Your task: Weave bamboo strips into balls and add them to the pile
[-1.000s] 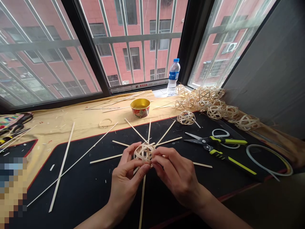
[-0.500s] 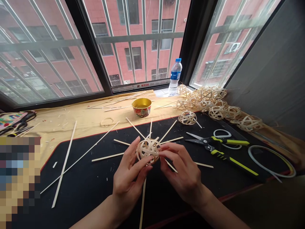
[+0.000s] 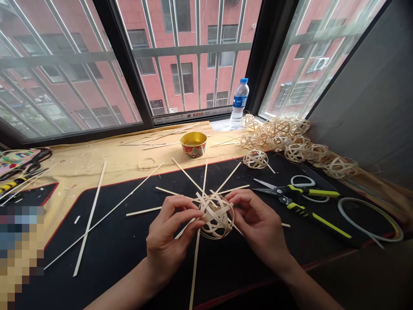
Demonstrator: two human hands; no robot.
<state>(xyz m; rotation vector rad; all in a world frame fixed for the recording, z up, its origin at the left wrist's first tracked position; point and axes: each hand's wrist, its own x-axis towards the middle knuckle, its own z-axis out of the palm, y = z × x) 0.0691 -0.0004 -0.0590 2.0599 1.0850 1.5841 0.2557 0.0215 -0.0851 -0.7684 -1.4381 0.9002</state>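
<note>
Between my hands is a woven ball [image 3: 217, 217] of pale, flat bamboo-like strips, with open gaps in its weave. My left hand [image 3: 174, 228] pinches its left side between thumb and fingers. My right hand [image 3: 260, 224] grips the right side, its fingers curled on the rim of the ball. Under and behind it, several flat strips [image 3: 228, 177] fan out like spokes on the black mat [image 3: 129, 267]. One strip [image 3: 195, 267] runs from beneath the ball toward the near edge. The strips' crossing point is mostly hidden by the ball and my hands.
Scissors [image 3: 267, 184] and yellow-handled shears [image 3: 318, 219] lie right, beside a coiled tube [image 3: 342, 215]. More woven balls [image 3: 277, 133] are heaped behind. A gold-lined bowl [image 3: 193, 146] and a water bottle [image 3: 239, 103] stand near the window. Two loose strips [image 3: 92, 215] cross at left.
The ball has come slightly right and down and been turned. My left fingers have shifted from cupping it to pinching its left side; my right hand has moved to its right edge.
</note>
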